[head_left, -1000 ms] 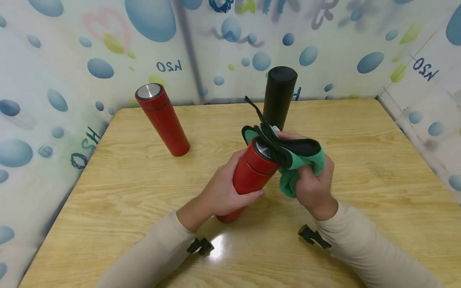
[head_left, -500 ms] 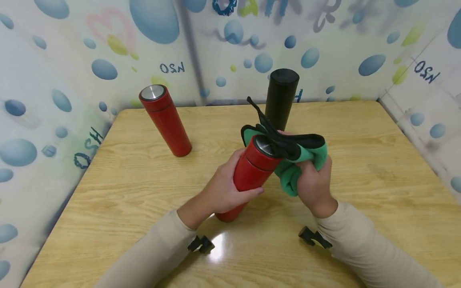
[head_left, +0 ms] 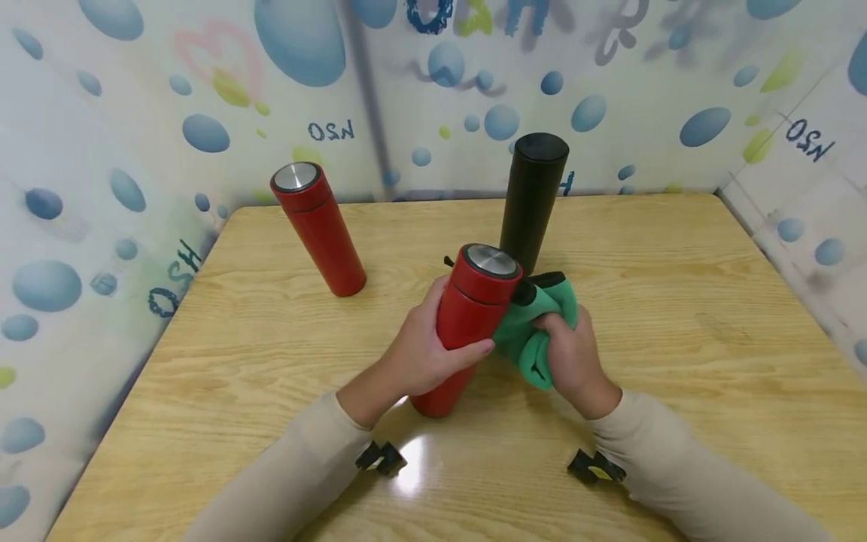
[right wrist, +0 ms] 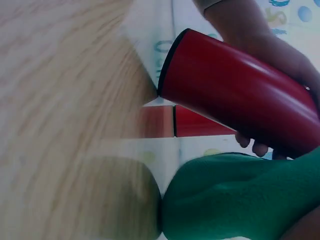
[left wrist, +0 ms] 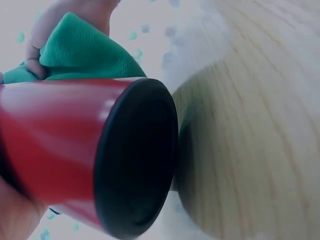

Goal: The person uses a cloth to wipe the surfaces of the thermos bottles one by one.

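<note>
My left hand [head_left: 421,350] grips a red thermos [head_left: 474,305] with a steel-topped lid, fingers round its body. The thermos leans, and in the left wrist view its black base [left wrist: 137,160] is raised off the table. My right hand [head_left: 576,365] clutches a bunched green cloth [head_left: 535,335] with black edging, against the right side of the thermos just below the lid. Part of the cloth is hidden behind the thermos. In the right wrist view the cloth [right wrist: 225,197] hangs down close to the tabletop, beside the tilted thermos [right wrist: 235,87].
A second red thermos [head_left: 320,229] stands at the back left of the wooden table [head_left: 237,361]. Behind the cloth stands a black thermos [head_left: 533,203]. A wall [head_left: 433,113] with painted blue spots rises along the table's back edge.
My right hand has drawn the green cloth down off the lid to the side of the thermos, uncovering the steel top. The left hand keeps its grip, and the thermos sits slightly more upright.
</note>
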Demonstrator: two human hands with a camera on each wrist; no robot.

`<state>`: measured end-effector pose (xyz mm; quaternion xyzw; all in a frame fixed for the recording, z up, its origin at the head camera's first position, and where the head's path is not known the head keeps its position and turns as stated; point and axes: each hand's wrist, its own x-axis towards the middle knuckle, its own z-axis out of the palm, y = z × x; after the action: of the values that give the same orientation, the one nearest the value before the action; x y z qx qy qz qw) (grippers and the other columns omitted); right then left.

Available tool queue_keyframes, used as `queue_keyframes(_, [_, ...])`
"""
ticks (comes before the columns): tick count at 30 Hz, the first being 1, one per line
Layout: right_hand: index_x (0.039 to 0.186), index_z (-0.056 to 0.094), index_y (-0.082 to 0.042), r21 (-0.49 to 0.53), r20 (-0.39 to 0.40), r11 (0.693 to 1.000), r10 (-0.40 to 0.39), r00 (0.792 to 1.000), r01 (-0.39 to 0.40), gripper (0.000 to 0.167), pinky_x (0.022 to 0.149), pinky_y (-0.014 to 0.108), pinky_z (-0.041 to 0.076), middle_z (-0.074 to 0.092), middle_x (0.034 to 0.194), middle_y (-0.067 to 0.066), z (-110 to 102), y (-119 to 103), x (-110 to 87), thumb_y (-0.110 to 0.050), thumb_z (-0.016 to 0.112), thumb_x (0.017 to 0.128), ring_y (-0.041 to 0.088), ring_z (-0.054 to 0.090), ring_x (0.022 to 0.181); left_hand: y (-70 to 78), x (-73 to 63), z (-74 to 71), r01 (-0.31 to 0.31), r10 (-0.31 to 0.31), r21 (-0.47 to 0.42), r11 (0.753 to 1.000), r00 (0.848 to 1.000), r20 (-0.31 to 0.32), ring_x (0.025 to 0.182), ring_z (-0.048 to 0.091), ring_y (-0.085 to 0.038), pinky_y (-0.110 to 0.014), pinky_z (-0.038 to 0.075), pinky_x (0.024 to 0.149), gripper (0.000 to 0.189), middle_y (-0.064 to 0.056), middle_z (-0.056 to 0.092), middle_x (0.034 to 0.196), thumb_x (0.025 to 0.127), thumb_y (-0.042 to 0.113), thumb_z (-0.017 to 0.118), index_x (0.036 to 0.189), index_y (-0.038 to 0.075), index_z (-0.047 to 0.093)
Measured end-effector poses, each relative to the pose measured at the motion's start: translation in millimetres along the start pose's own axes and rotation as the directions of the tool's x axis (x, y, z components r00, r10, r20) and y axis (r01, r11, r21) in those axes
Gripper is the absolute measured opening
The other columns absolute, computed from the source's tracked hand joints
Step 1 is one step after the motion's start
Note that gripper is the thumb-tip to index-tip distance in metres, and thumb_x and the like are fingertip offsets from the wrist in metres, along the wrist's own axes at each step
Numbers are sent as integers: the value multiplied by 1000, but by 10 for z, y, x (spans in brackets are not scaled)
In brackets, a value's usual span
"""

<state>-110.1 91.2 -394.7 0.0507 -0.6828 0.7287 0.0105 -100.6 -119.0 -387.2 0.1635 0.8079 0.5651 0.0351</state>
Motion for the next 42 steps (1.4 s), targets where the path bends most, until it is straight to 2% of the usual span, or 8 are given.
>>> queue_keyframes(4, [95, 61, -9, 54, 62, 995, 84, 994, -88, 20, 74, 22, 56, 68, 87, -8, 1, -51, 10, 0, 43, 93, 5, 66, 80, -24, 19, -32, 15, -15, 4, 1000, 998, -54, 107, 63, -19, -39, 59, 82, 77, 4, 61, 122, 81, 27, 80, 143, 24, 35])
queue_keyframes(9, [105, 58, -10, 121, 93, 981, 144, 985, -154, 18, 78, 22, 57, 67, 95, -9, 4, -77, 3, -3, 43, 98, 4, 66, 87, -60, 52, -86, -8, 12, 27, 1000, 991, -136, 110, 61, -19, -42, 58, 87, 78, 3, 60, 124, 82, 26, 80, 144, 22, 34])
queue_keyframes(17, [112, 56, -9, 154, 137, 962, 206, 969, -226, 17, 83, 23, 57, 67, 99, -9, -19, -93, -27, -7, 44, 100, 5, 67, 92, -155, 110, -180, -29, 32, 16, 999, 968, -248, 118, 56, -19, -46, 56, 92, 80, 1, 55, 131, 82, 23, 80, 146, 22, 31])
queue_keyframes(23, [115, 53, -10, 193, 240, 930, 265, 934, -313, 16, 86, 24, 56, 67, 102, -8, -38, -107, -55, -11, 42, 102, 6, 67, 96, -213, 75, -255, -21, 30, 30, 999, 949, -315, 119, 55, -19, -46, 54, 95, 81, 0, 54, 131, 82, 23, 81, 146, 20, 30])
queue_keyframes(29, [117, 52, -10, 205, 296, 902, 313, 903, -379, 19, 88, 24, 56, 68, 104, -9, -19, -123, -83, -13, 43, 102, 6, 67, 97, -256, 51, -355, -63, 72, 38, 997, 942, -328, 121, 54, -19, -47, 51, 99, 82, -2, 53, 133, 82, 17, 81, 145, 18, 29])
queue_keyframes(32, [117, 53, -11, 186, 344, 886, 347, 873, -425, 20, 88, 25, 56, 68, 104, -8, -8, -120, -103, -14, 42, 102, 7, 68, 97, -276, 44, -413, -70, 78, 37, 997, 935, -347, 119, 55, -19, -46, 50, 99, 80, -2, 55, 131, 82, 16, 82, 143, 18, 30])
queue_keyframes(38, [120, 52, -11, 164, 492, 856, 360, 793, -491, 22, 88, 26, 57, 67, 108, -5, 2, -87, -137, -15, 41, 102, 9, 67, 98, -309, 90, -506, -85, 85, 16, 996, 914, -398, 121, 54, -19, -47, 48, 103, 79, -2, 55, 132, 81, 15, 83, 142, 19, 33])
queue_keyframes(42, [119, 52, -11, 134, 538, 844, 378, 753, -519, 21, 88, 26, 56, 66, 108, -5, 0, -78, -160, -14, 44, 100, 9, 66, 98, -321, 150, -516, -59, 60, 13, 998, 912, -406, 124, 53, -19, -48, 47, 105, 79, -2, 54, 134, 81, 18, 83, 142, 18, 32])
